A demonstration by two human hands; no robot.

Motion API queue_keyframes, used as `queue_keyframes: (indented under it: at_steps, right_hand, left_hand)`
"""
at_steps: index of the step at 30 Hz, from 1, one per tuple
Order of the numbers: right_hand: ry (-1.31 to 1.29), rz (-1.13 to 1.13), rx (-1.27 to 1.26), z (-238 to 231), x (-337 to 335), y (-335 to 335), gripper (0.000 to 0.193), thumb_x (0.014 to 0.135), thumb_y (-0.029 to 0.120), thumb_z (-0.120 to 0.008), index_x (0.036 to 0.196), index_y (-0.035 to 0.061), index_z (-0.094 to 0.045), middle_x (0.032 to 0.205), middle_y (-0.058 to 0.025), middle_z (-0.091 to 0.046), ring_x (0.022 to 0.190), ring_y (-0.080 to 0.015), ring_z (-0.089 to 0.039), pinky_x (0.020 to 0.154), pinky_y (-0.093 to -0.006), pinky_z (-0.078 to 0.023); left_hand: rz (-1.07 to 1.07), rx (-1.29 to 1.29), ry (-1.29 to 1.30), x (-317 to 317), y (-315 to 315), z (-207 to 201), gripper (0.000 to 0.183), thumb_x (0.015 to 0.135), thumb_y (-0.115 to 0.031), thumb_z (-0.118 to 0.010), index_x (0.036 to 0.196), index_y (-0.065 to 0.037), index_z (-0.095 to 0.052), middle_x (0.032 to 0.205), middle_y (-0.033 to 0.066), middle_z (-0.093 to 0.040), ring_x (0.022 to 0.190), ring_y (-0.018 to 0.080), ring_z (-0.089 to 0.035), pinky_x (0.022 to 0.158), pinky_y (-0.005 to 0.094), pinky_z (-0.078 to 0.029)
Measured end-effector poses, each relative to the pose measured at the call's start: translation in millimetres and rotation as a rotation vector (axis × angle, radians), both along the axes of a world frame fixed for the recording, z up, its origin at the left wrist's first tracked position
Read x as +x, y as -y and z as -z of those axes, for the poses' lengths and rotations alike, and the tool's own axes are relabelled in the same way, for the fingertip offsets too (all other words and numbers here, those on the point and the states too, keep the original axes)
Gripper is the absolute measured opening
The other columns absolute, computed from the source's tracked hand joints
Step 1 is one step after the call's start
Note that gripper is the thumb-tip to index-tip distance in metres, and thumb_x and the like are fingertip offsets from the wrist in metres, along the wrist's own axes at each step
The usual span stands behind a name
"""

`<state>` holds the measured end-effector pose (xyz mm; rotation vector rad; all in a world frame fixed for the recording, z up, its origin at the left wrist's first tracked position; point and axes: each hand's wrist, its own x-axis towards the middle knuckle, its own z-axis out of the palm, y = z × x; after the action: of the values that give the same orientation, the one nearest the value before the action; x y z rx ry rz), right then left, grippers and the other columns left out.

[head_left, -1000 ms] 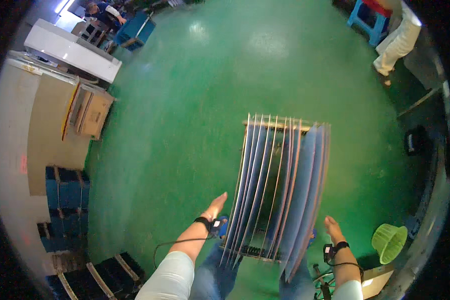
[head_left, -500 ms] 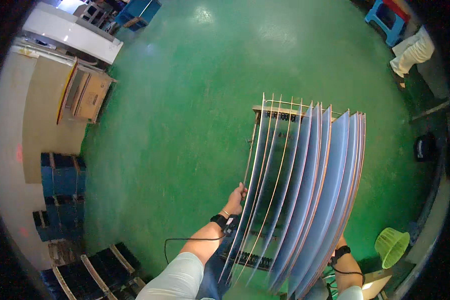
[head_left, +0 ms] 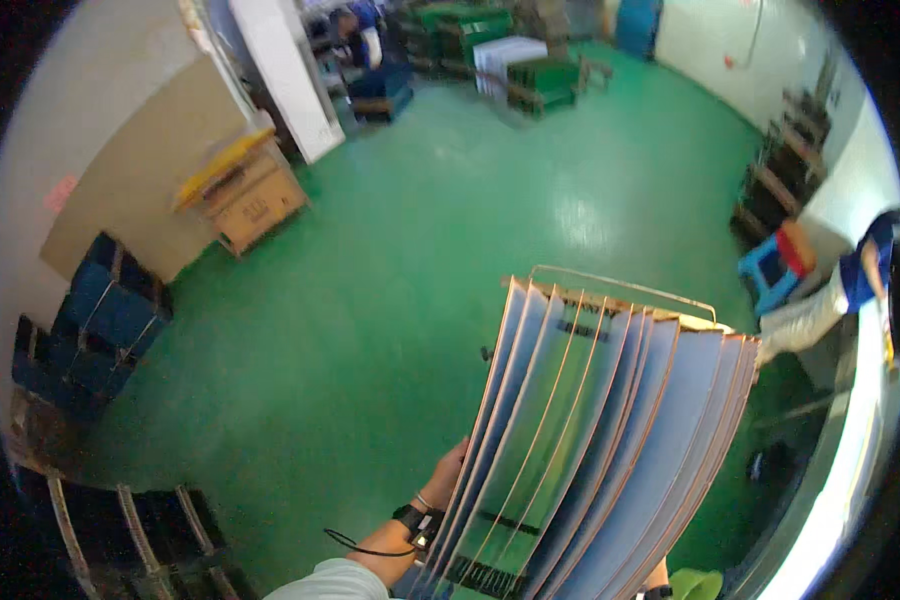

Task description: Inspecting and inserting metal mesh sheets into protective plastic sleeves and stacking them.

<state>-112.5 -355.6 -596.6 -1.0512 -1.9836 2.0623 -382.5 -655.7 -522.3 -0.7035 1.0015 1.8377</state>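
A slotted rack (head_left: pixel 625 298) full of thin upright panels (head_left: pixel 615 450) is held in front of me. The panels are bluish sheets with copper-coloured edges, standing side by side in black comb-like slots. Wider gaps lie between those toward the left, while the right ones stand close together. My left hand (head_left: pixel 448 474) grips the rack's left side, its fingers partly hidden behind the outer panel. At the lower right, my right hand (head_left: pixel 658 574) supports the other side. Most of it is covered by the panels, and its fingers do not show. Both wrists wear black bands.
Dark blue bins (head_left: pixel 120 300) stack along the left wall; black slotted racks (head_left: pixel 135 530) stand at lower left. A cardboard box (head_left: pixel 260 208) stands farther ahead. At right are a blue stool (head_left: pixel 770 275), a seated person (head_left: pixel 820 310) and a yellow-green basket (head_left: pixel 695 583). Green carts (head_left: pixel 542 85) stand far back.
My view has swung up and to the right, showing the far carts and the person. The rack sits lower in view and appears tilted, still held between both hands.
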Motion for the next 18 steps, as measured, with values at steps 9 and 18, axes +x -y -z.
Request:
queue_keyframes:
  at_steps: [9,18]
  right_hand:
    - [-0.372,0.025,-0.195,-179,-164,-17,0.04,0.092,0.022,-0.042,0.126,0.0015,-0.037,0.115,-0.0109,-0.051,0.098,-0.0211,-0.053,0.082,-0.0329,-0.048]
    - [-0.542,0.161,-0.435,-276,-415,-76,0.034,0.088,0.016,-0.048,0.119,0.0006,-0.045,0.106,-0.0104,-0.056,0.09,-0.019,-0.055,0.076,-0.0321,-0.05]
  left_hand:
    - [0.047,0.164,-0.378,-163,-18,-159,0.033,0.094,-0.033,-0.036,0.099,-0.008,-0.057,0.08,-0.0013,-0.061,0.07,0.0088,-0.055,0.067,0.023,-0.046]
    - [0.044,0.149,-0.604,-371,-88,-237,0.033,0.094,-0.034,-0.037,0.097,-0.008,-0.057,0.079,-0.002,-0.058,0.07,0.0084,-0.053,0.066,0.0227,-0.044]
